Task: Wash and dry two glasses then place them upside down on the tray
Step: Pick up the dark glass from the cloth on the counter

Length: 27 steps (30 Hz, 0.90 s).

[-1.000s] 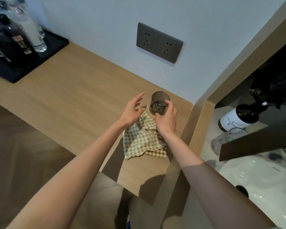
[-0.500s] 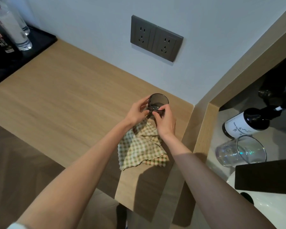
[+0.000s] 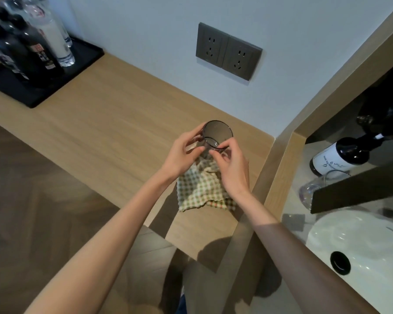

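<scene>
Above checked cloth (image 3: 204,189): smoked glass (image 3: 217,137) upright, left hand (image 3: 182,155) and right hand (image 3: 233,168) both clamped on it. Drying step. Next: wipe, invert, carry left to tray (image 3: 55,87).

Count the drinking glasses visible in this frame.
2: a dark glass held in both hands over the checked cloth, and a clear glass beside the sink, partly hidden.
</scene>
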{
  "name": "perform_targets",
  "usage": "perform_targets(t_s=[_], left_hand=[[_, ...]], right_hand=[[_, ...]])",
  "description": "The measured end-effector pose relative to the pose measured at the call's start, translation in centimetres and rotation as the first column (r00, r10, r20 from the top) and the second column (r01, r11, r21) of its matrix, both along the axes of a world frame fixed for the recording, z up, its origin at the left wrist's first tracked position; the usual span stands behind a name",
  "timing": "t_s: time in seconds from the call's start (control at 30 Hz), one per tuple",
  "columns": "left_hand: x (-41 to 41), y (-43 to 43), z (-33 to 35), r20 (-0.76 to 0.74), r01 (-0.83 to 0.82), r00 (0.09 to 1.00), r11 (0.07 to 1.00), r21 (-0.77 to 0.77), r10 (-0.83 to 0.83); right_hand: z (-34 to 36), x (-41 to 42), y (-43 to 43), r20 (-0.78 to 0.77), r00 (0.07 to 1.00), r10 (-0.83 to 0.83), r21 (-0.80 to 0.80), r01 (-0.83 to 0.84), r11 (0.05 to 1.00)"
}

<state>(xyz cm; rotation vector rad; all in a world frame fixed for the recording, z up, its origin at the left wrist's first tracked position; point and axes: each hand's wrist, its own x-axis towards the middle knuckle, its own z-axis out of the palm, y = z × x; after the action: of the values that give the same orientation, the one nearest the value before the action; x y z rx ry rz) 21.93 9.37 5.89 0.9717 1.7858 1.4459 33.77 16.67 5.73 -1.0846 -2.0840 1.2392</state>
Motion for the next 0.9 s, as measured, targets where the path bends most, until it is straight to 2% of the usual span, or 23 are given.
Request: perform_targets(t_s=[0.1, 0.53, 0.9], left_hand=[[1.3, -3.6, 0.3, -0.041, -0.039, 0.998, 0.999, 0.009, 0.039], [13.2, -14.7, 3.7, 0.013, -0.23, 0.973, 0.972, 0.048, 0.229], [26.9, -12.8, 7.2, -0.015, -0.17, 0.985, 0.983, 0.068, 0.172]], right_hand=[[1.4, 2.0, -2.3, -0.012, 0.995, 0.103, -0.019, -0.103, 0.995], [6.6, 13.4, -8.7, -0.11, 0.907, 0.407, -0.103, -0.418, 0.903], [8.8, 27.7, -6.5, -0.135, 0.899, 0.417, -0.087, -0.43, 0.899]])
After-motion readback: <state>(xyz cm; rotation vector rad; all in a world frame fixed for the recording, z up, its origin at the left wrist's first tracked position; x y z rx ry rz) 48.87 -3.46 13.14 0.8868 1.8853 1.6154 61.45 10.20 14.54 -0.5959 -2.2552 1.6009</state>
